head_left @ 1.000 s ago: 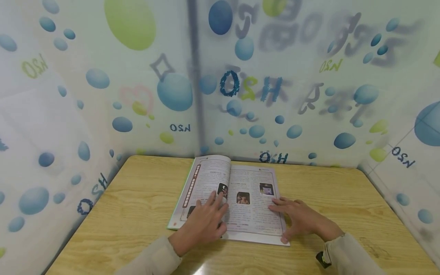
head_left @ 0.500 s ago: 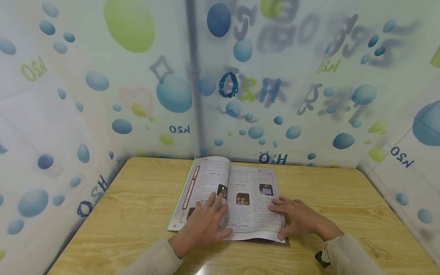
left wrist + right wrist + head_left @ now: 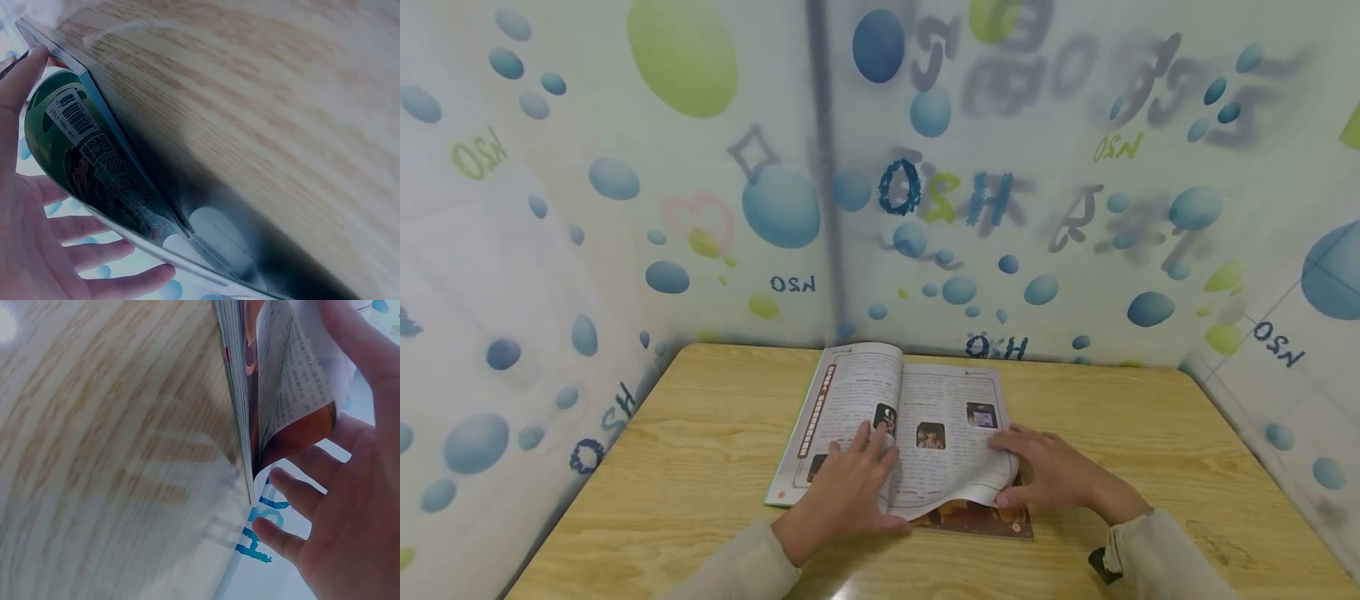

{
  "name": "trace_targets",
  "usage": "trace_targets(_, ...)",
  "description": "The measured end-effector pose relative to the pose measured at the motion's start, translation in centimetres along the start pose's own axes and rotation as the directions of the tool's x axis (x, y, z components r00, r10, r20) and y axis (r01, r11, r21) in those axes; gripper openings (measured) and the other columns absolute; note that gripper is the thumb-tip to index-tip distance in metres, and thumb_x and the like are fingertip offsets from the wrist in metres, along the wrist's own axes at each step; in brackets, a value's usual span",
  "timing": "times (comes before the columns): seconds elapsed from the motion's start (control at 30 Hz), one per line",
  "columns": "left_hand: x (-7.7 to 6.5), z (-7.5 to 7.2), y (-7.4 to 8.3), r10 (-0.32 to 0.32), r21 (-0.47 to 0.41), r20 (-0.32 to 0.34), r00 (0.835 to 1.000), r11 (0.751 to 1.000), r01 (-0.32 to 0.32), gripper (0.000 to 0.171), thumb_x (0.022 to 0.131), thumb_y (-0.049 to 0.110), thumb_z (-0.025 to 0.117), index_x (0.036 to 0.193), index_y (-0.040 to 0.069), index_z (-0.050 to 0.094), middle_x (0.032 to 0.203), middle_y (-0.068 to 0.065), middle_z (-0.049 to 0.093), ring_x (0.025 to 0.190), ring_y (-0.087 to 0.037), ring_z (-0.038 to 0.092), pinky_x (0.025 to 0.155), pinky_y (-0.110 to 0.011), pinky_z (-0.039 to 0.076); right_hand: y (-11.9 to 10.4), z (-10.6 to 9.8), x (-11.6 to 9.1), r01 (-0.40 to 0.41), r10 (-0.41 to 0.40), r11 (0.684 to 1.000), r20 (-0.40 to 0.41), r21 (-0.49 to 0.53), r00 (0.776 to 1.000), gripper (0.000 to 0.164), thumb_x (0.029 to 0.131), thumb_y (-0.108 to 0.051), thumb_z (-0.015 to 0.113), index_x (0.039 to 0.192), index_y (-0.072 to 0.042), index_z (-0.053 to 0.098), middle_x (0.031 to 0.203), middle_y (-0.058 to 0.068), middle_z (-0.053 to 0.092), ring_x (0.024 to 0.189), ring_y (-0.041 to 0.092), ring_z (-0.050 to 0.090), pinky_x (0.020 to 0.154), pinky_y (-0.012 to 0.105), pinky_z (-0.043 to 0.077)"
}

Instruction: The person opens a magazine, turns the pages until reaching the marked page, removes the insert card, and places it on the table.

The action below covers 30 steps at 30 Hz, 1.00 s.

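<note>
An open magazine (image 3: 859,379) with text columns and small photos lies on the table in the head view. My left hand (image 3: 842,487) rests on its left page, fingers spread, thumb by the lower edge near the spine. In the left wrist view the green cover (image 3: 81,134) with a barcode curves up off the wood. At the right side, my right hand (image 3: 1056,473) pinches the lower outer corner of the right-hand page (image 3: 958,467) between thumb and fingers. This page bows upward and bares a brown picture page (image 3: 977,518) beneath. The right wrist view shows the lifted page (image 3: 297,375) curling.
The wood-grain table (image 3: 722,417) has bare surface left and right of the magazine. Pale sheeting (image 3: 1060,333) with blue and green dots and lettering stands along the back and both sides. A small dark object (image 3: 1105,567) hangs by the right sleeve.
The right hand's thumb has drawn the lower right page corner inward and up, uncovering the brown page below. The left thumb has stretched to the right; the left hand otherwise stays put.
</note>
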<state>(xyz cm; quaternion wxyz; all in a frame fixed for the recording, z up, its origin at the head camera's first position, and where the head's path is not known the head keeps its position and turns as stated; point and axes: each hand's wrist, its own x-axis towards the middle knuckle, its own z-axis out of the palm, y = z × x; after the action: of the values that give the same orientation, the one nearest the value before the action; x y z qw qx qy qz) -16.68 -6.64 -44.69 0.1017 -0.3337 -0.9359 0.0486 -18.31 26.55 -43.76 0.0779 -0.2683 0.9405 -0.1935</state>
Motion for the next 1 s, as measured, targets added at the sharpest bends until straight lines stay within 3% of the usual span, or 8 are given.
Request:
trace_targets(0.23,-0.1,-0.5,-0.2,-0.004,-0.01,0.051,0.999,1.0,0.004,0.098,0.073,0.085,0.056,0.139,0.012,0.055,0.15,-0.02,0.043,0.136,-0.042,0.043,0.085,-0.059,0.052,-0.2,-0.7,-0.3,-0.036,0.035,0.999,-0.053,-0.018,0.998,0.101,0.074,-0.075,0.067,0.146,-0.007,0.049,0.149,0.024,0.043,0.135,0.048,0.041,0.103,0.069,0.033)
trace_targets(0.47,-0.3,-0.4,-0.3,-0.007,-0.04,0.023,1.0,0.999,0.008,0.088,0.078,0.078,0.057,0.136,0.012,0.057,0.148,-0.02,0.045,0.134,-0.042,0.045,0.082,-0.06,0.053,-0.1,-2.2,-0.7,-0.052,0.057,0.996,-0.059,0.074,0.997,0.103,0.071,-0.068,0.076,0.147,-0.005,0.047,0.149,0.022,0.045,0.135,0.047,0.042,0.103,0.064,0.037)
trace_targets(0.6,-0.3,-0.3,-0.4,-0.005,-0.042,0.016,1.0,0.999,0.006,0.082,0.082,0.074,0.056,0.136,0.013,0.058,0.148,-0.02,0.045,0.134,-0.042,0.045,0.081,-0.06,0.053,0.0,-3.0,-1.0,-0.087,0.095,0.987,-0.054,0.136,0.994,0.092,0.081,-0.061,0.072,0.149,-0.006,0.044,0.15,0.022,0.044,0.136,0.047,0.04,0.104,0.065,0.036)
trace_targets(0.73,-0.2,-0.5,-0.5,0.004,-0.047,0.012,1.0,0.999,-0.003,0.077,0.085,0.069,0.054,0.138,0.012,0.057,0.148,-0.02,0.045,0.133,-0.042,0.046,0.08,-0.059,0.053,0.1,-3.6,-1.3,-0.136,0.147,0.977,-0.057,0.163,0.988,0.081,0.095,-0.053,0.059,0.154,-0.005,0.033,0.151,0.023,0.042,0.136,0.049,0.04,0.102,0.067,0.035)
trace_targets(0.87,-0.2,-0.7,-0.6,0.003,-0.062,-0.04,0.999,0.998,-0.005,0.077,0.087,0.063,0.055,0.143,0.011,0.053,0.147,-0.019,0.047,0.13,-0.039,0.049,0.078,-0.057,0.054,0.4,-3.6,-1.3,-0.166,0.174,0.978,-0.056,0.126,0.983,0.08,0.098,-0.049,0.055,0.156,-0.002,0.025,0.148,0.026,0.045,0.132,0.05,0.045,0.099,0.068,0.038)
trace_targets(1.0,0.0,-0.5,-0.7,0.007,-0.041,-0.162,0.987,0.999,-0.014,0.088,0.085,0.063,0.06,0.151,0.009,0.039,0.15,-0.02,0.044,0.127,-0.036,0.053,0.074,-0.053,0.056,0.6,-2.8,-1.1,-0.158,0.159,0.987,-0.035,0.026,0.987,0.087,0.09,-0.055,0.064,0.151,0.0,0.037,0.145,0.026,0.047,0.131,0.049,0.046,0.101,0.067,0.037)
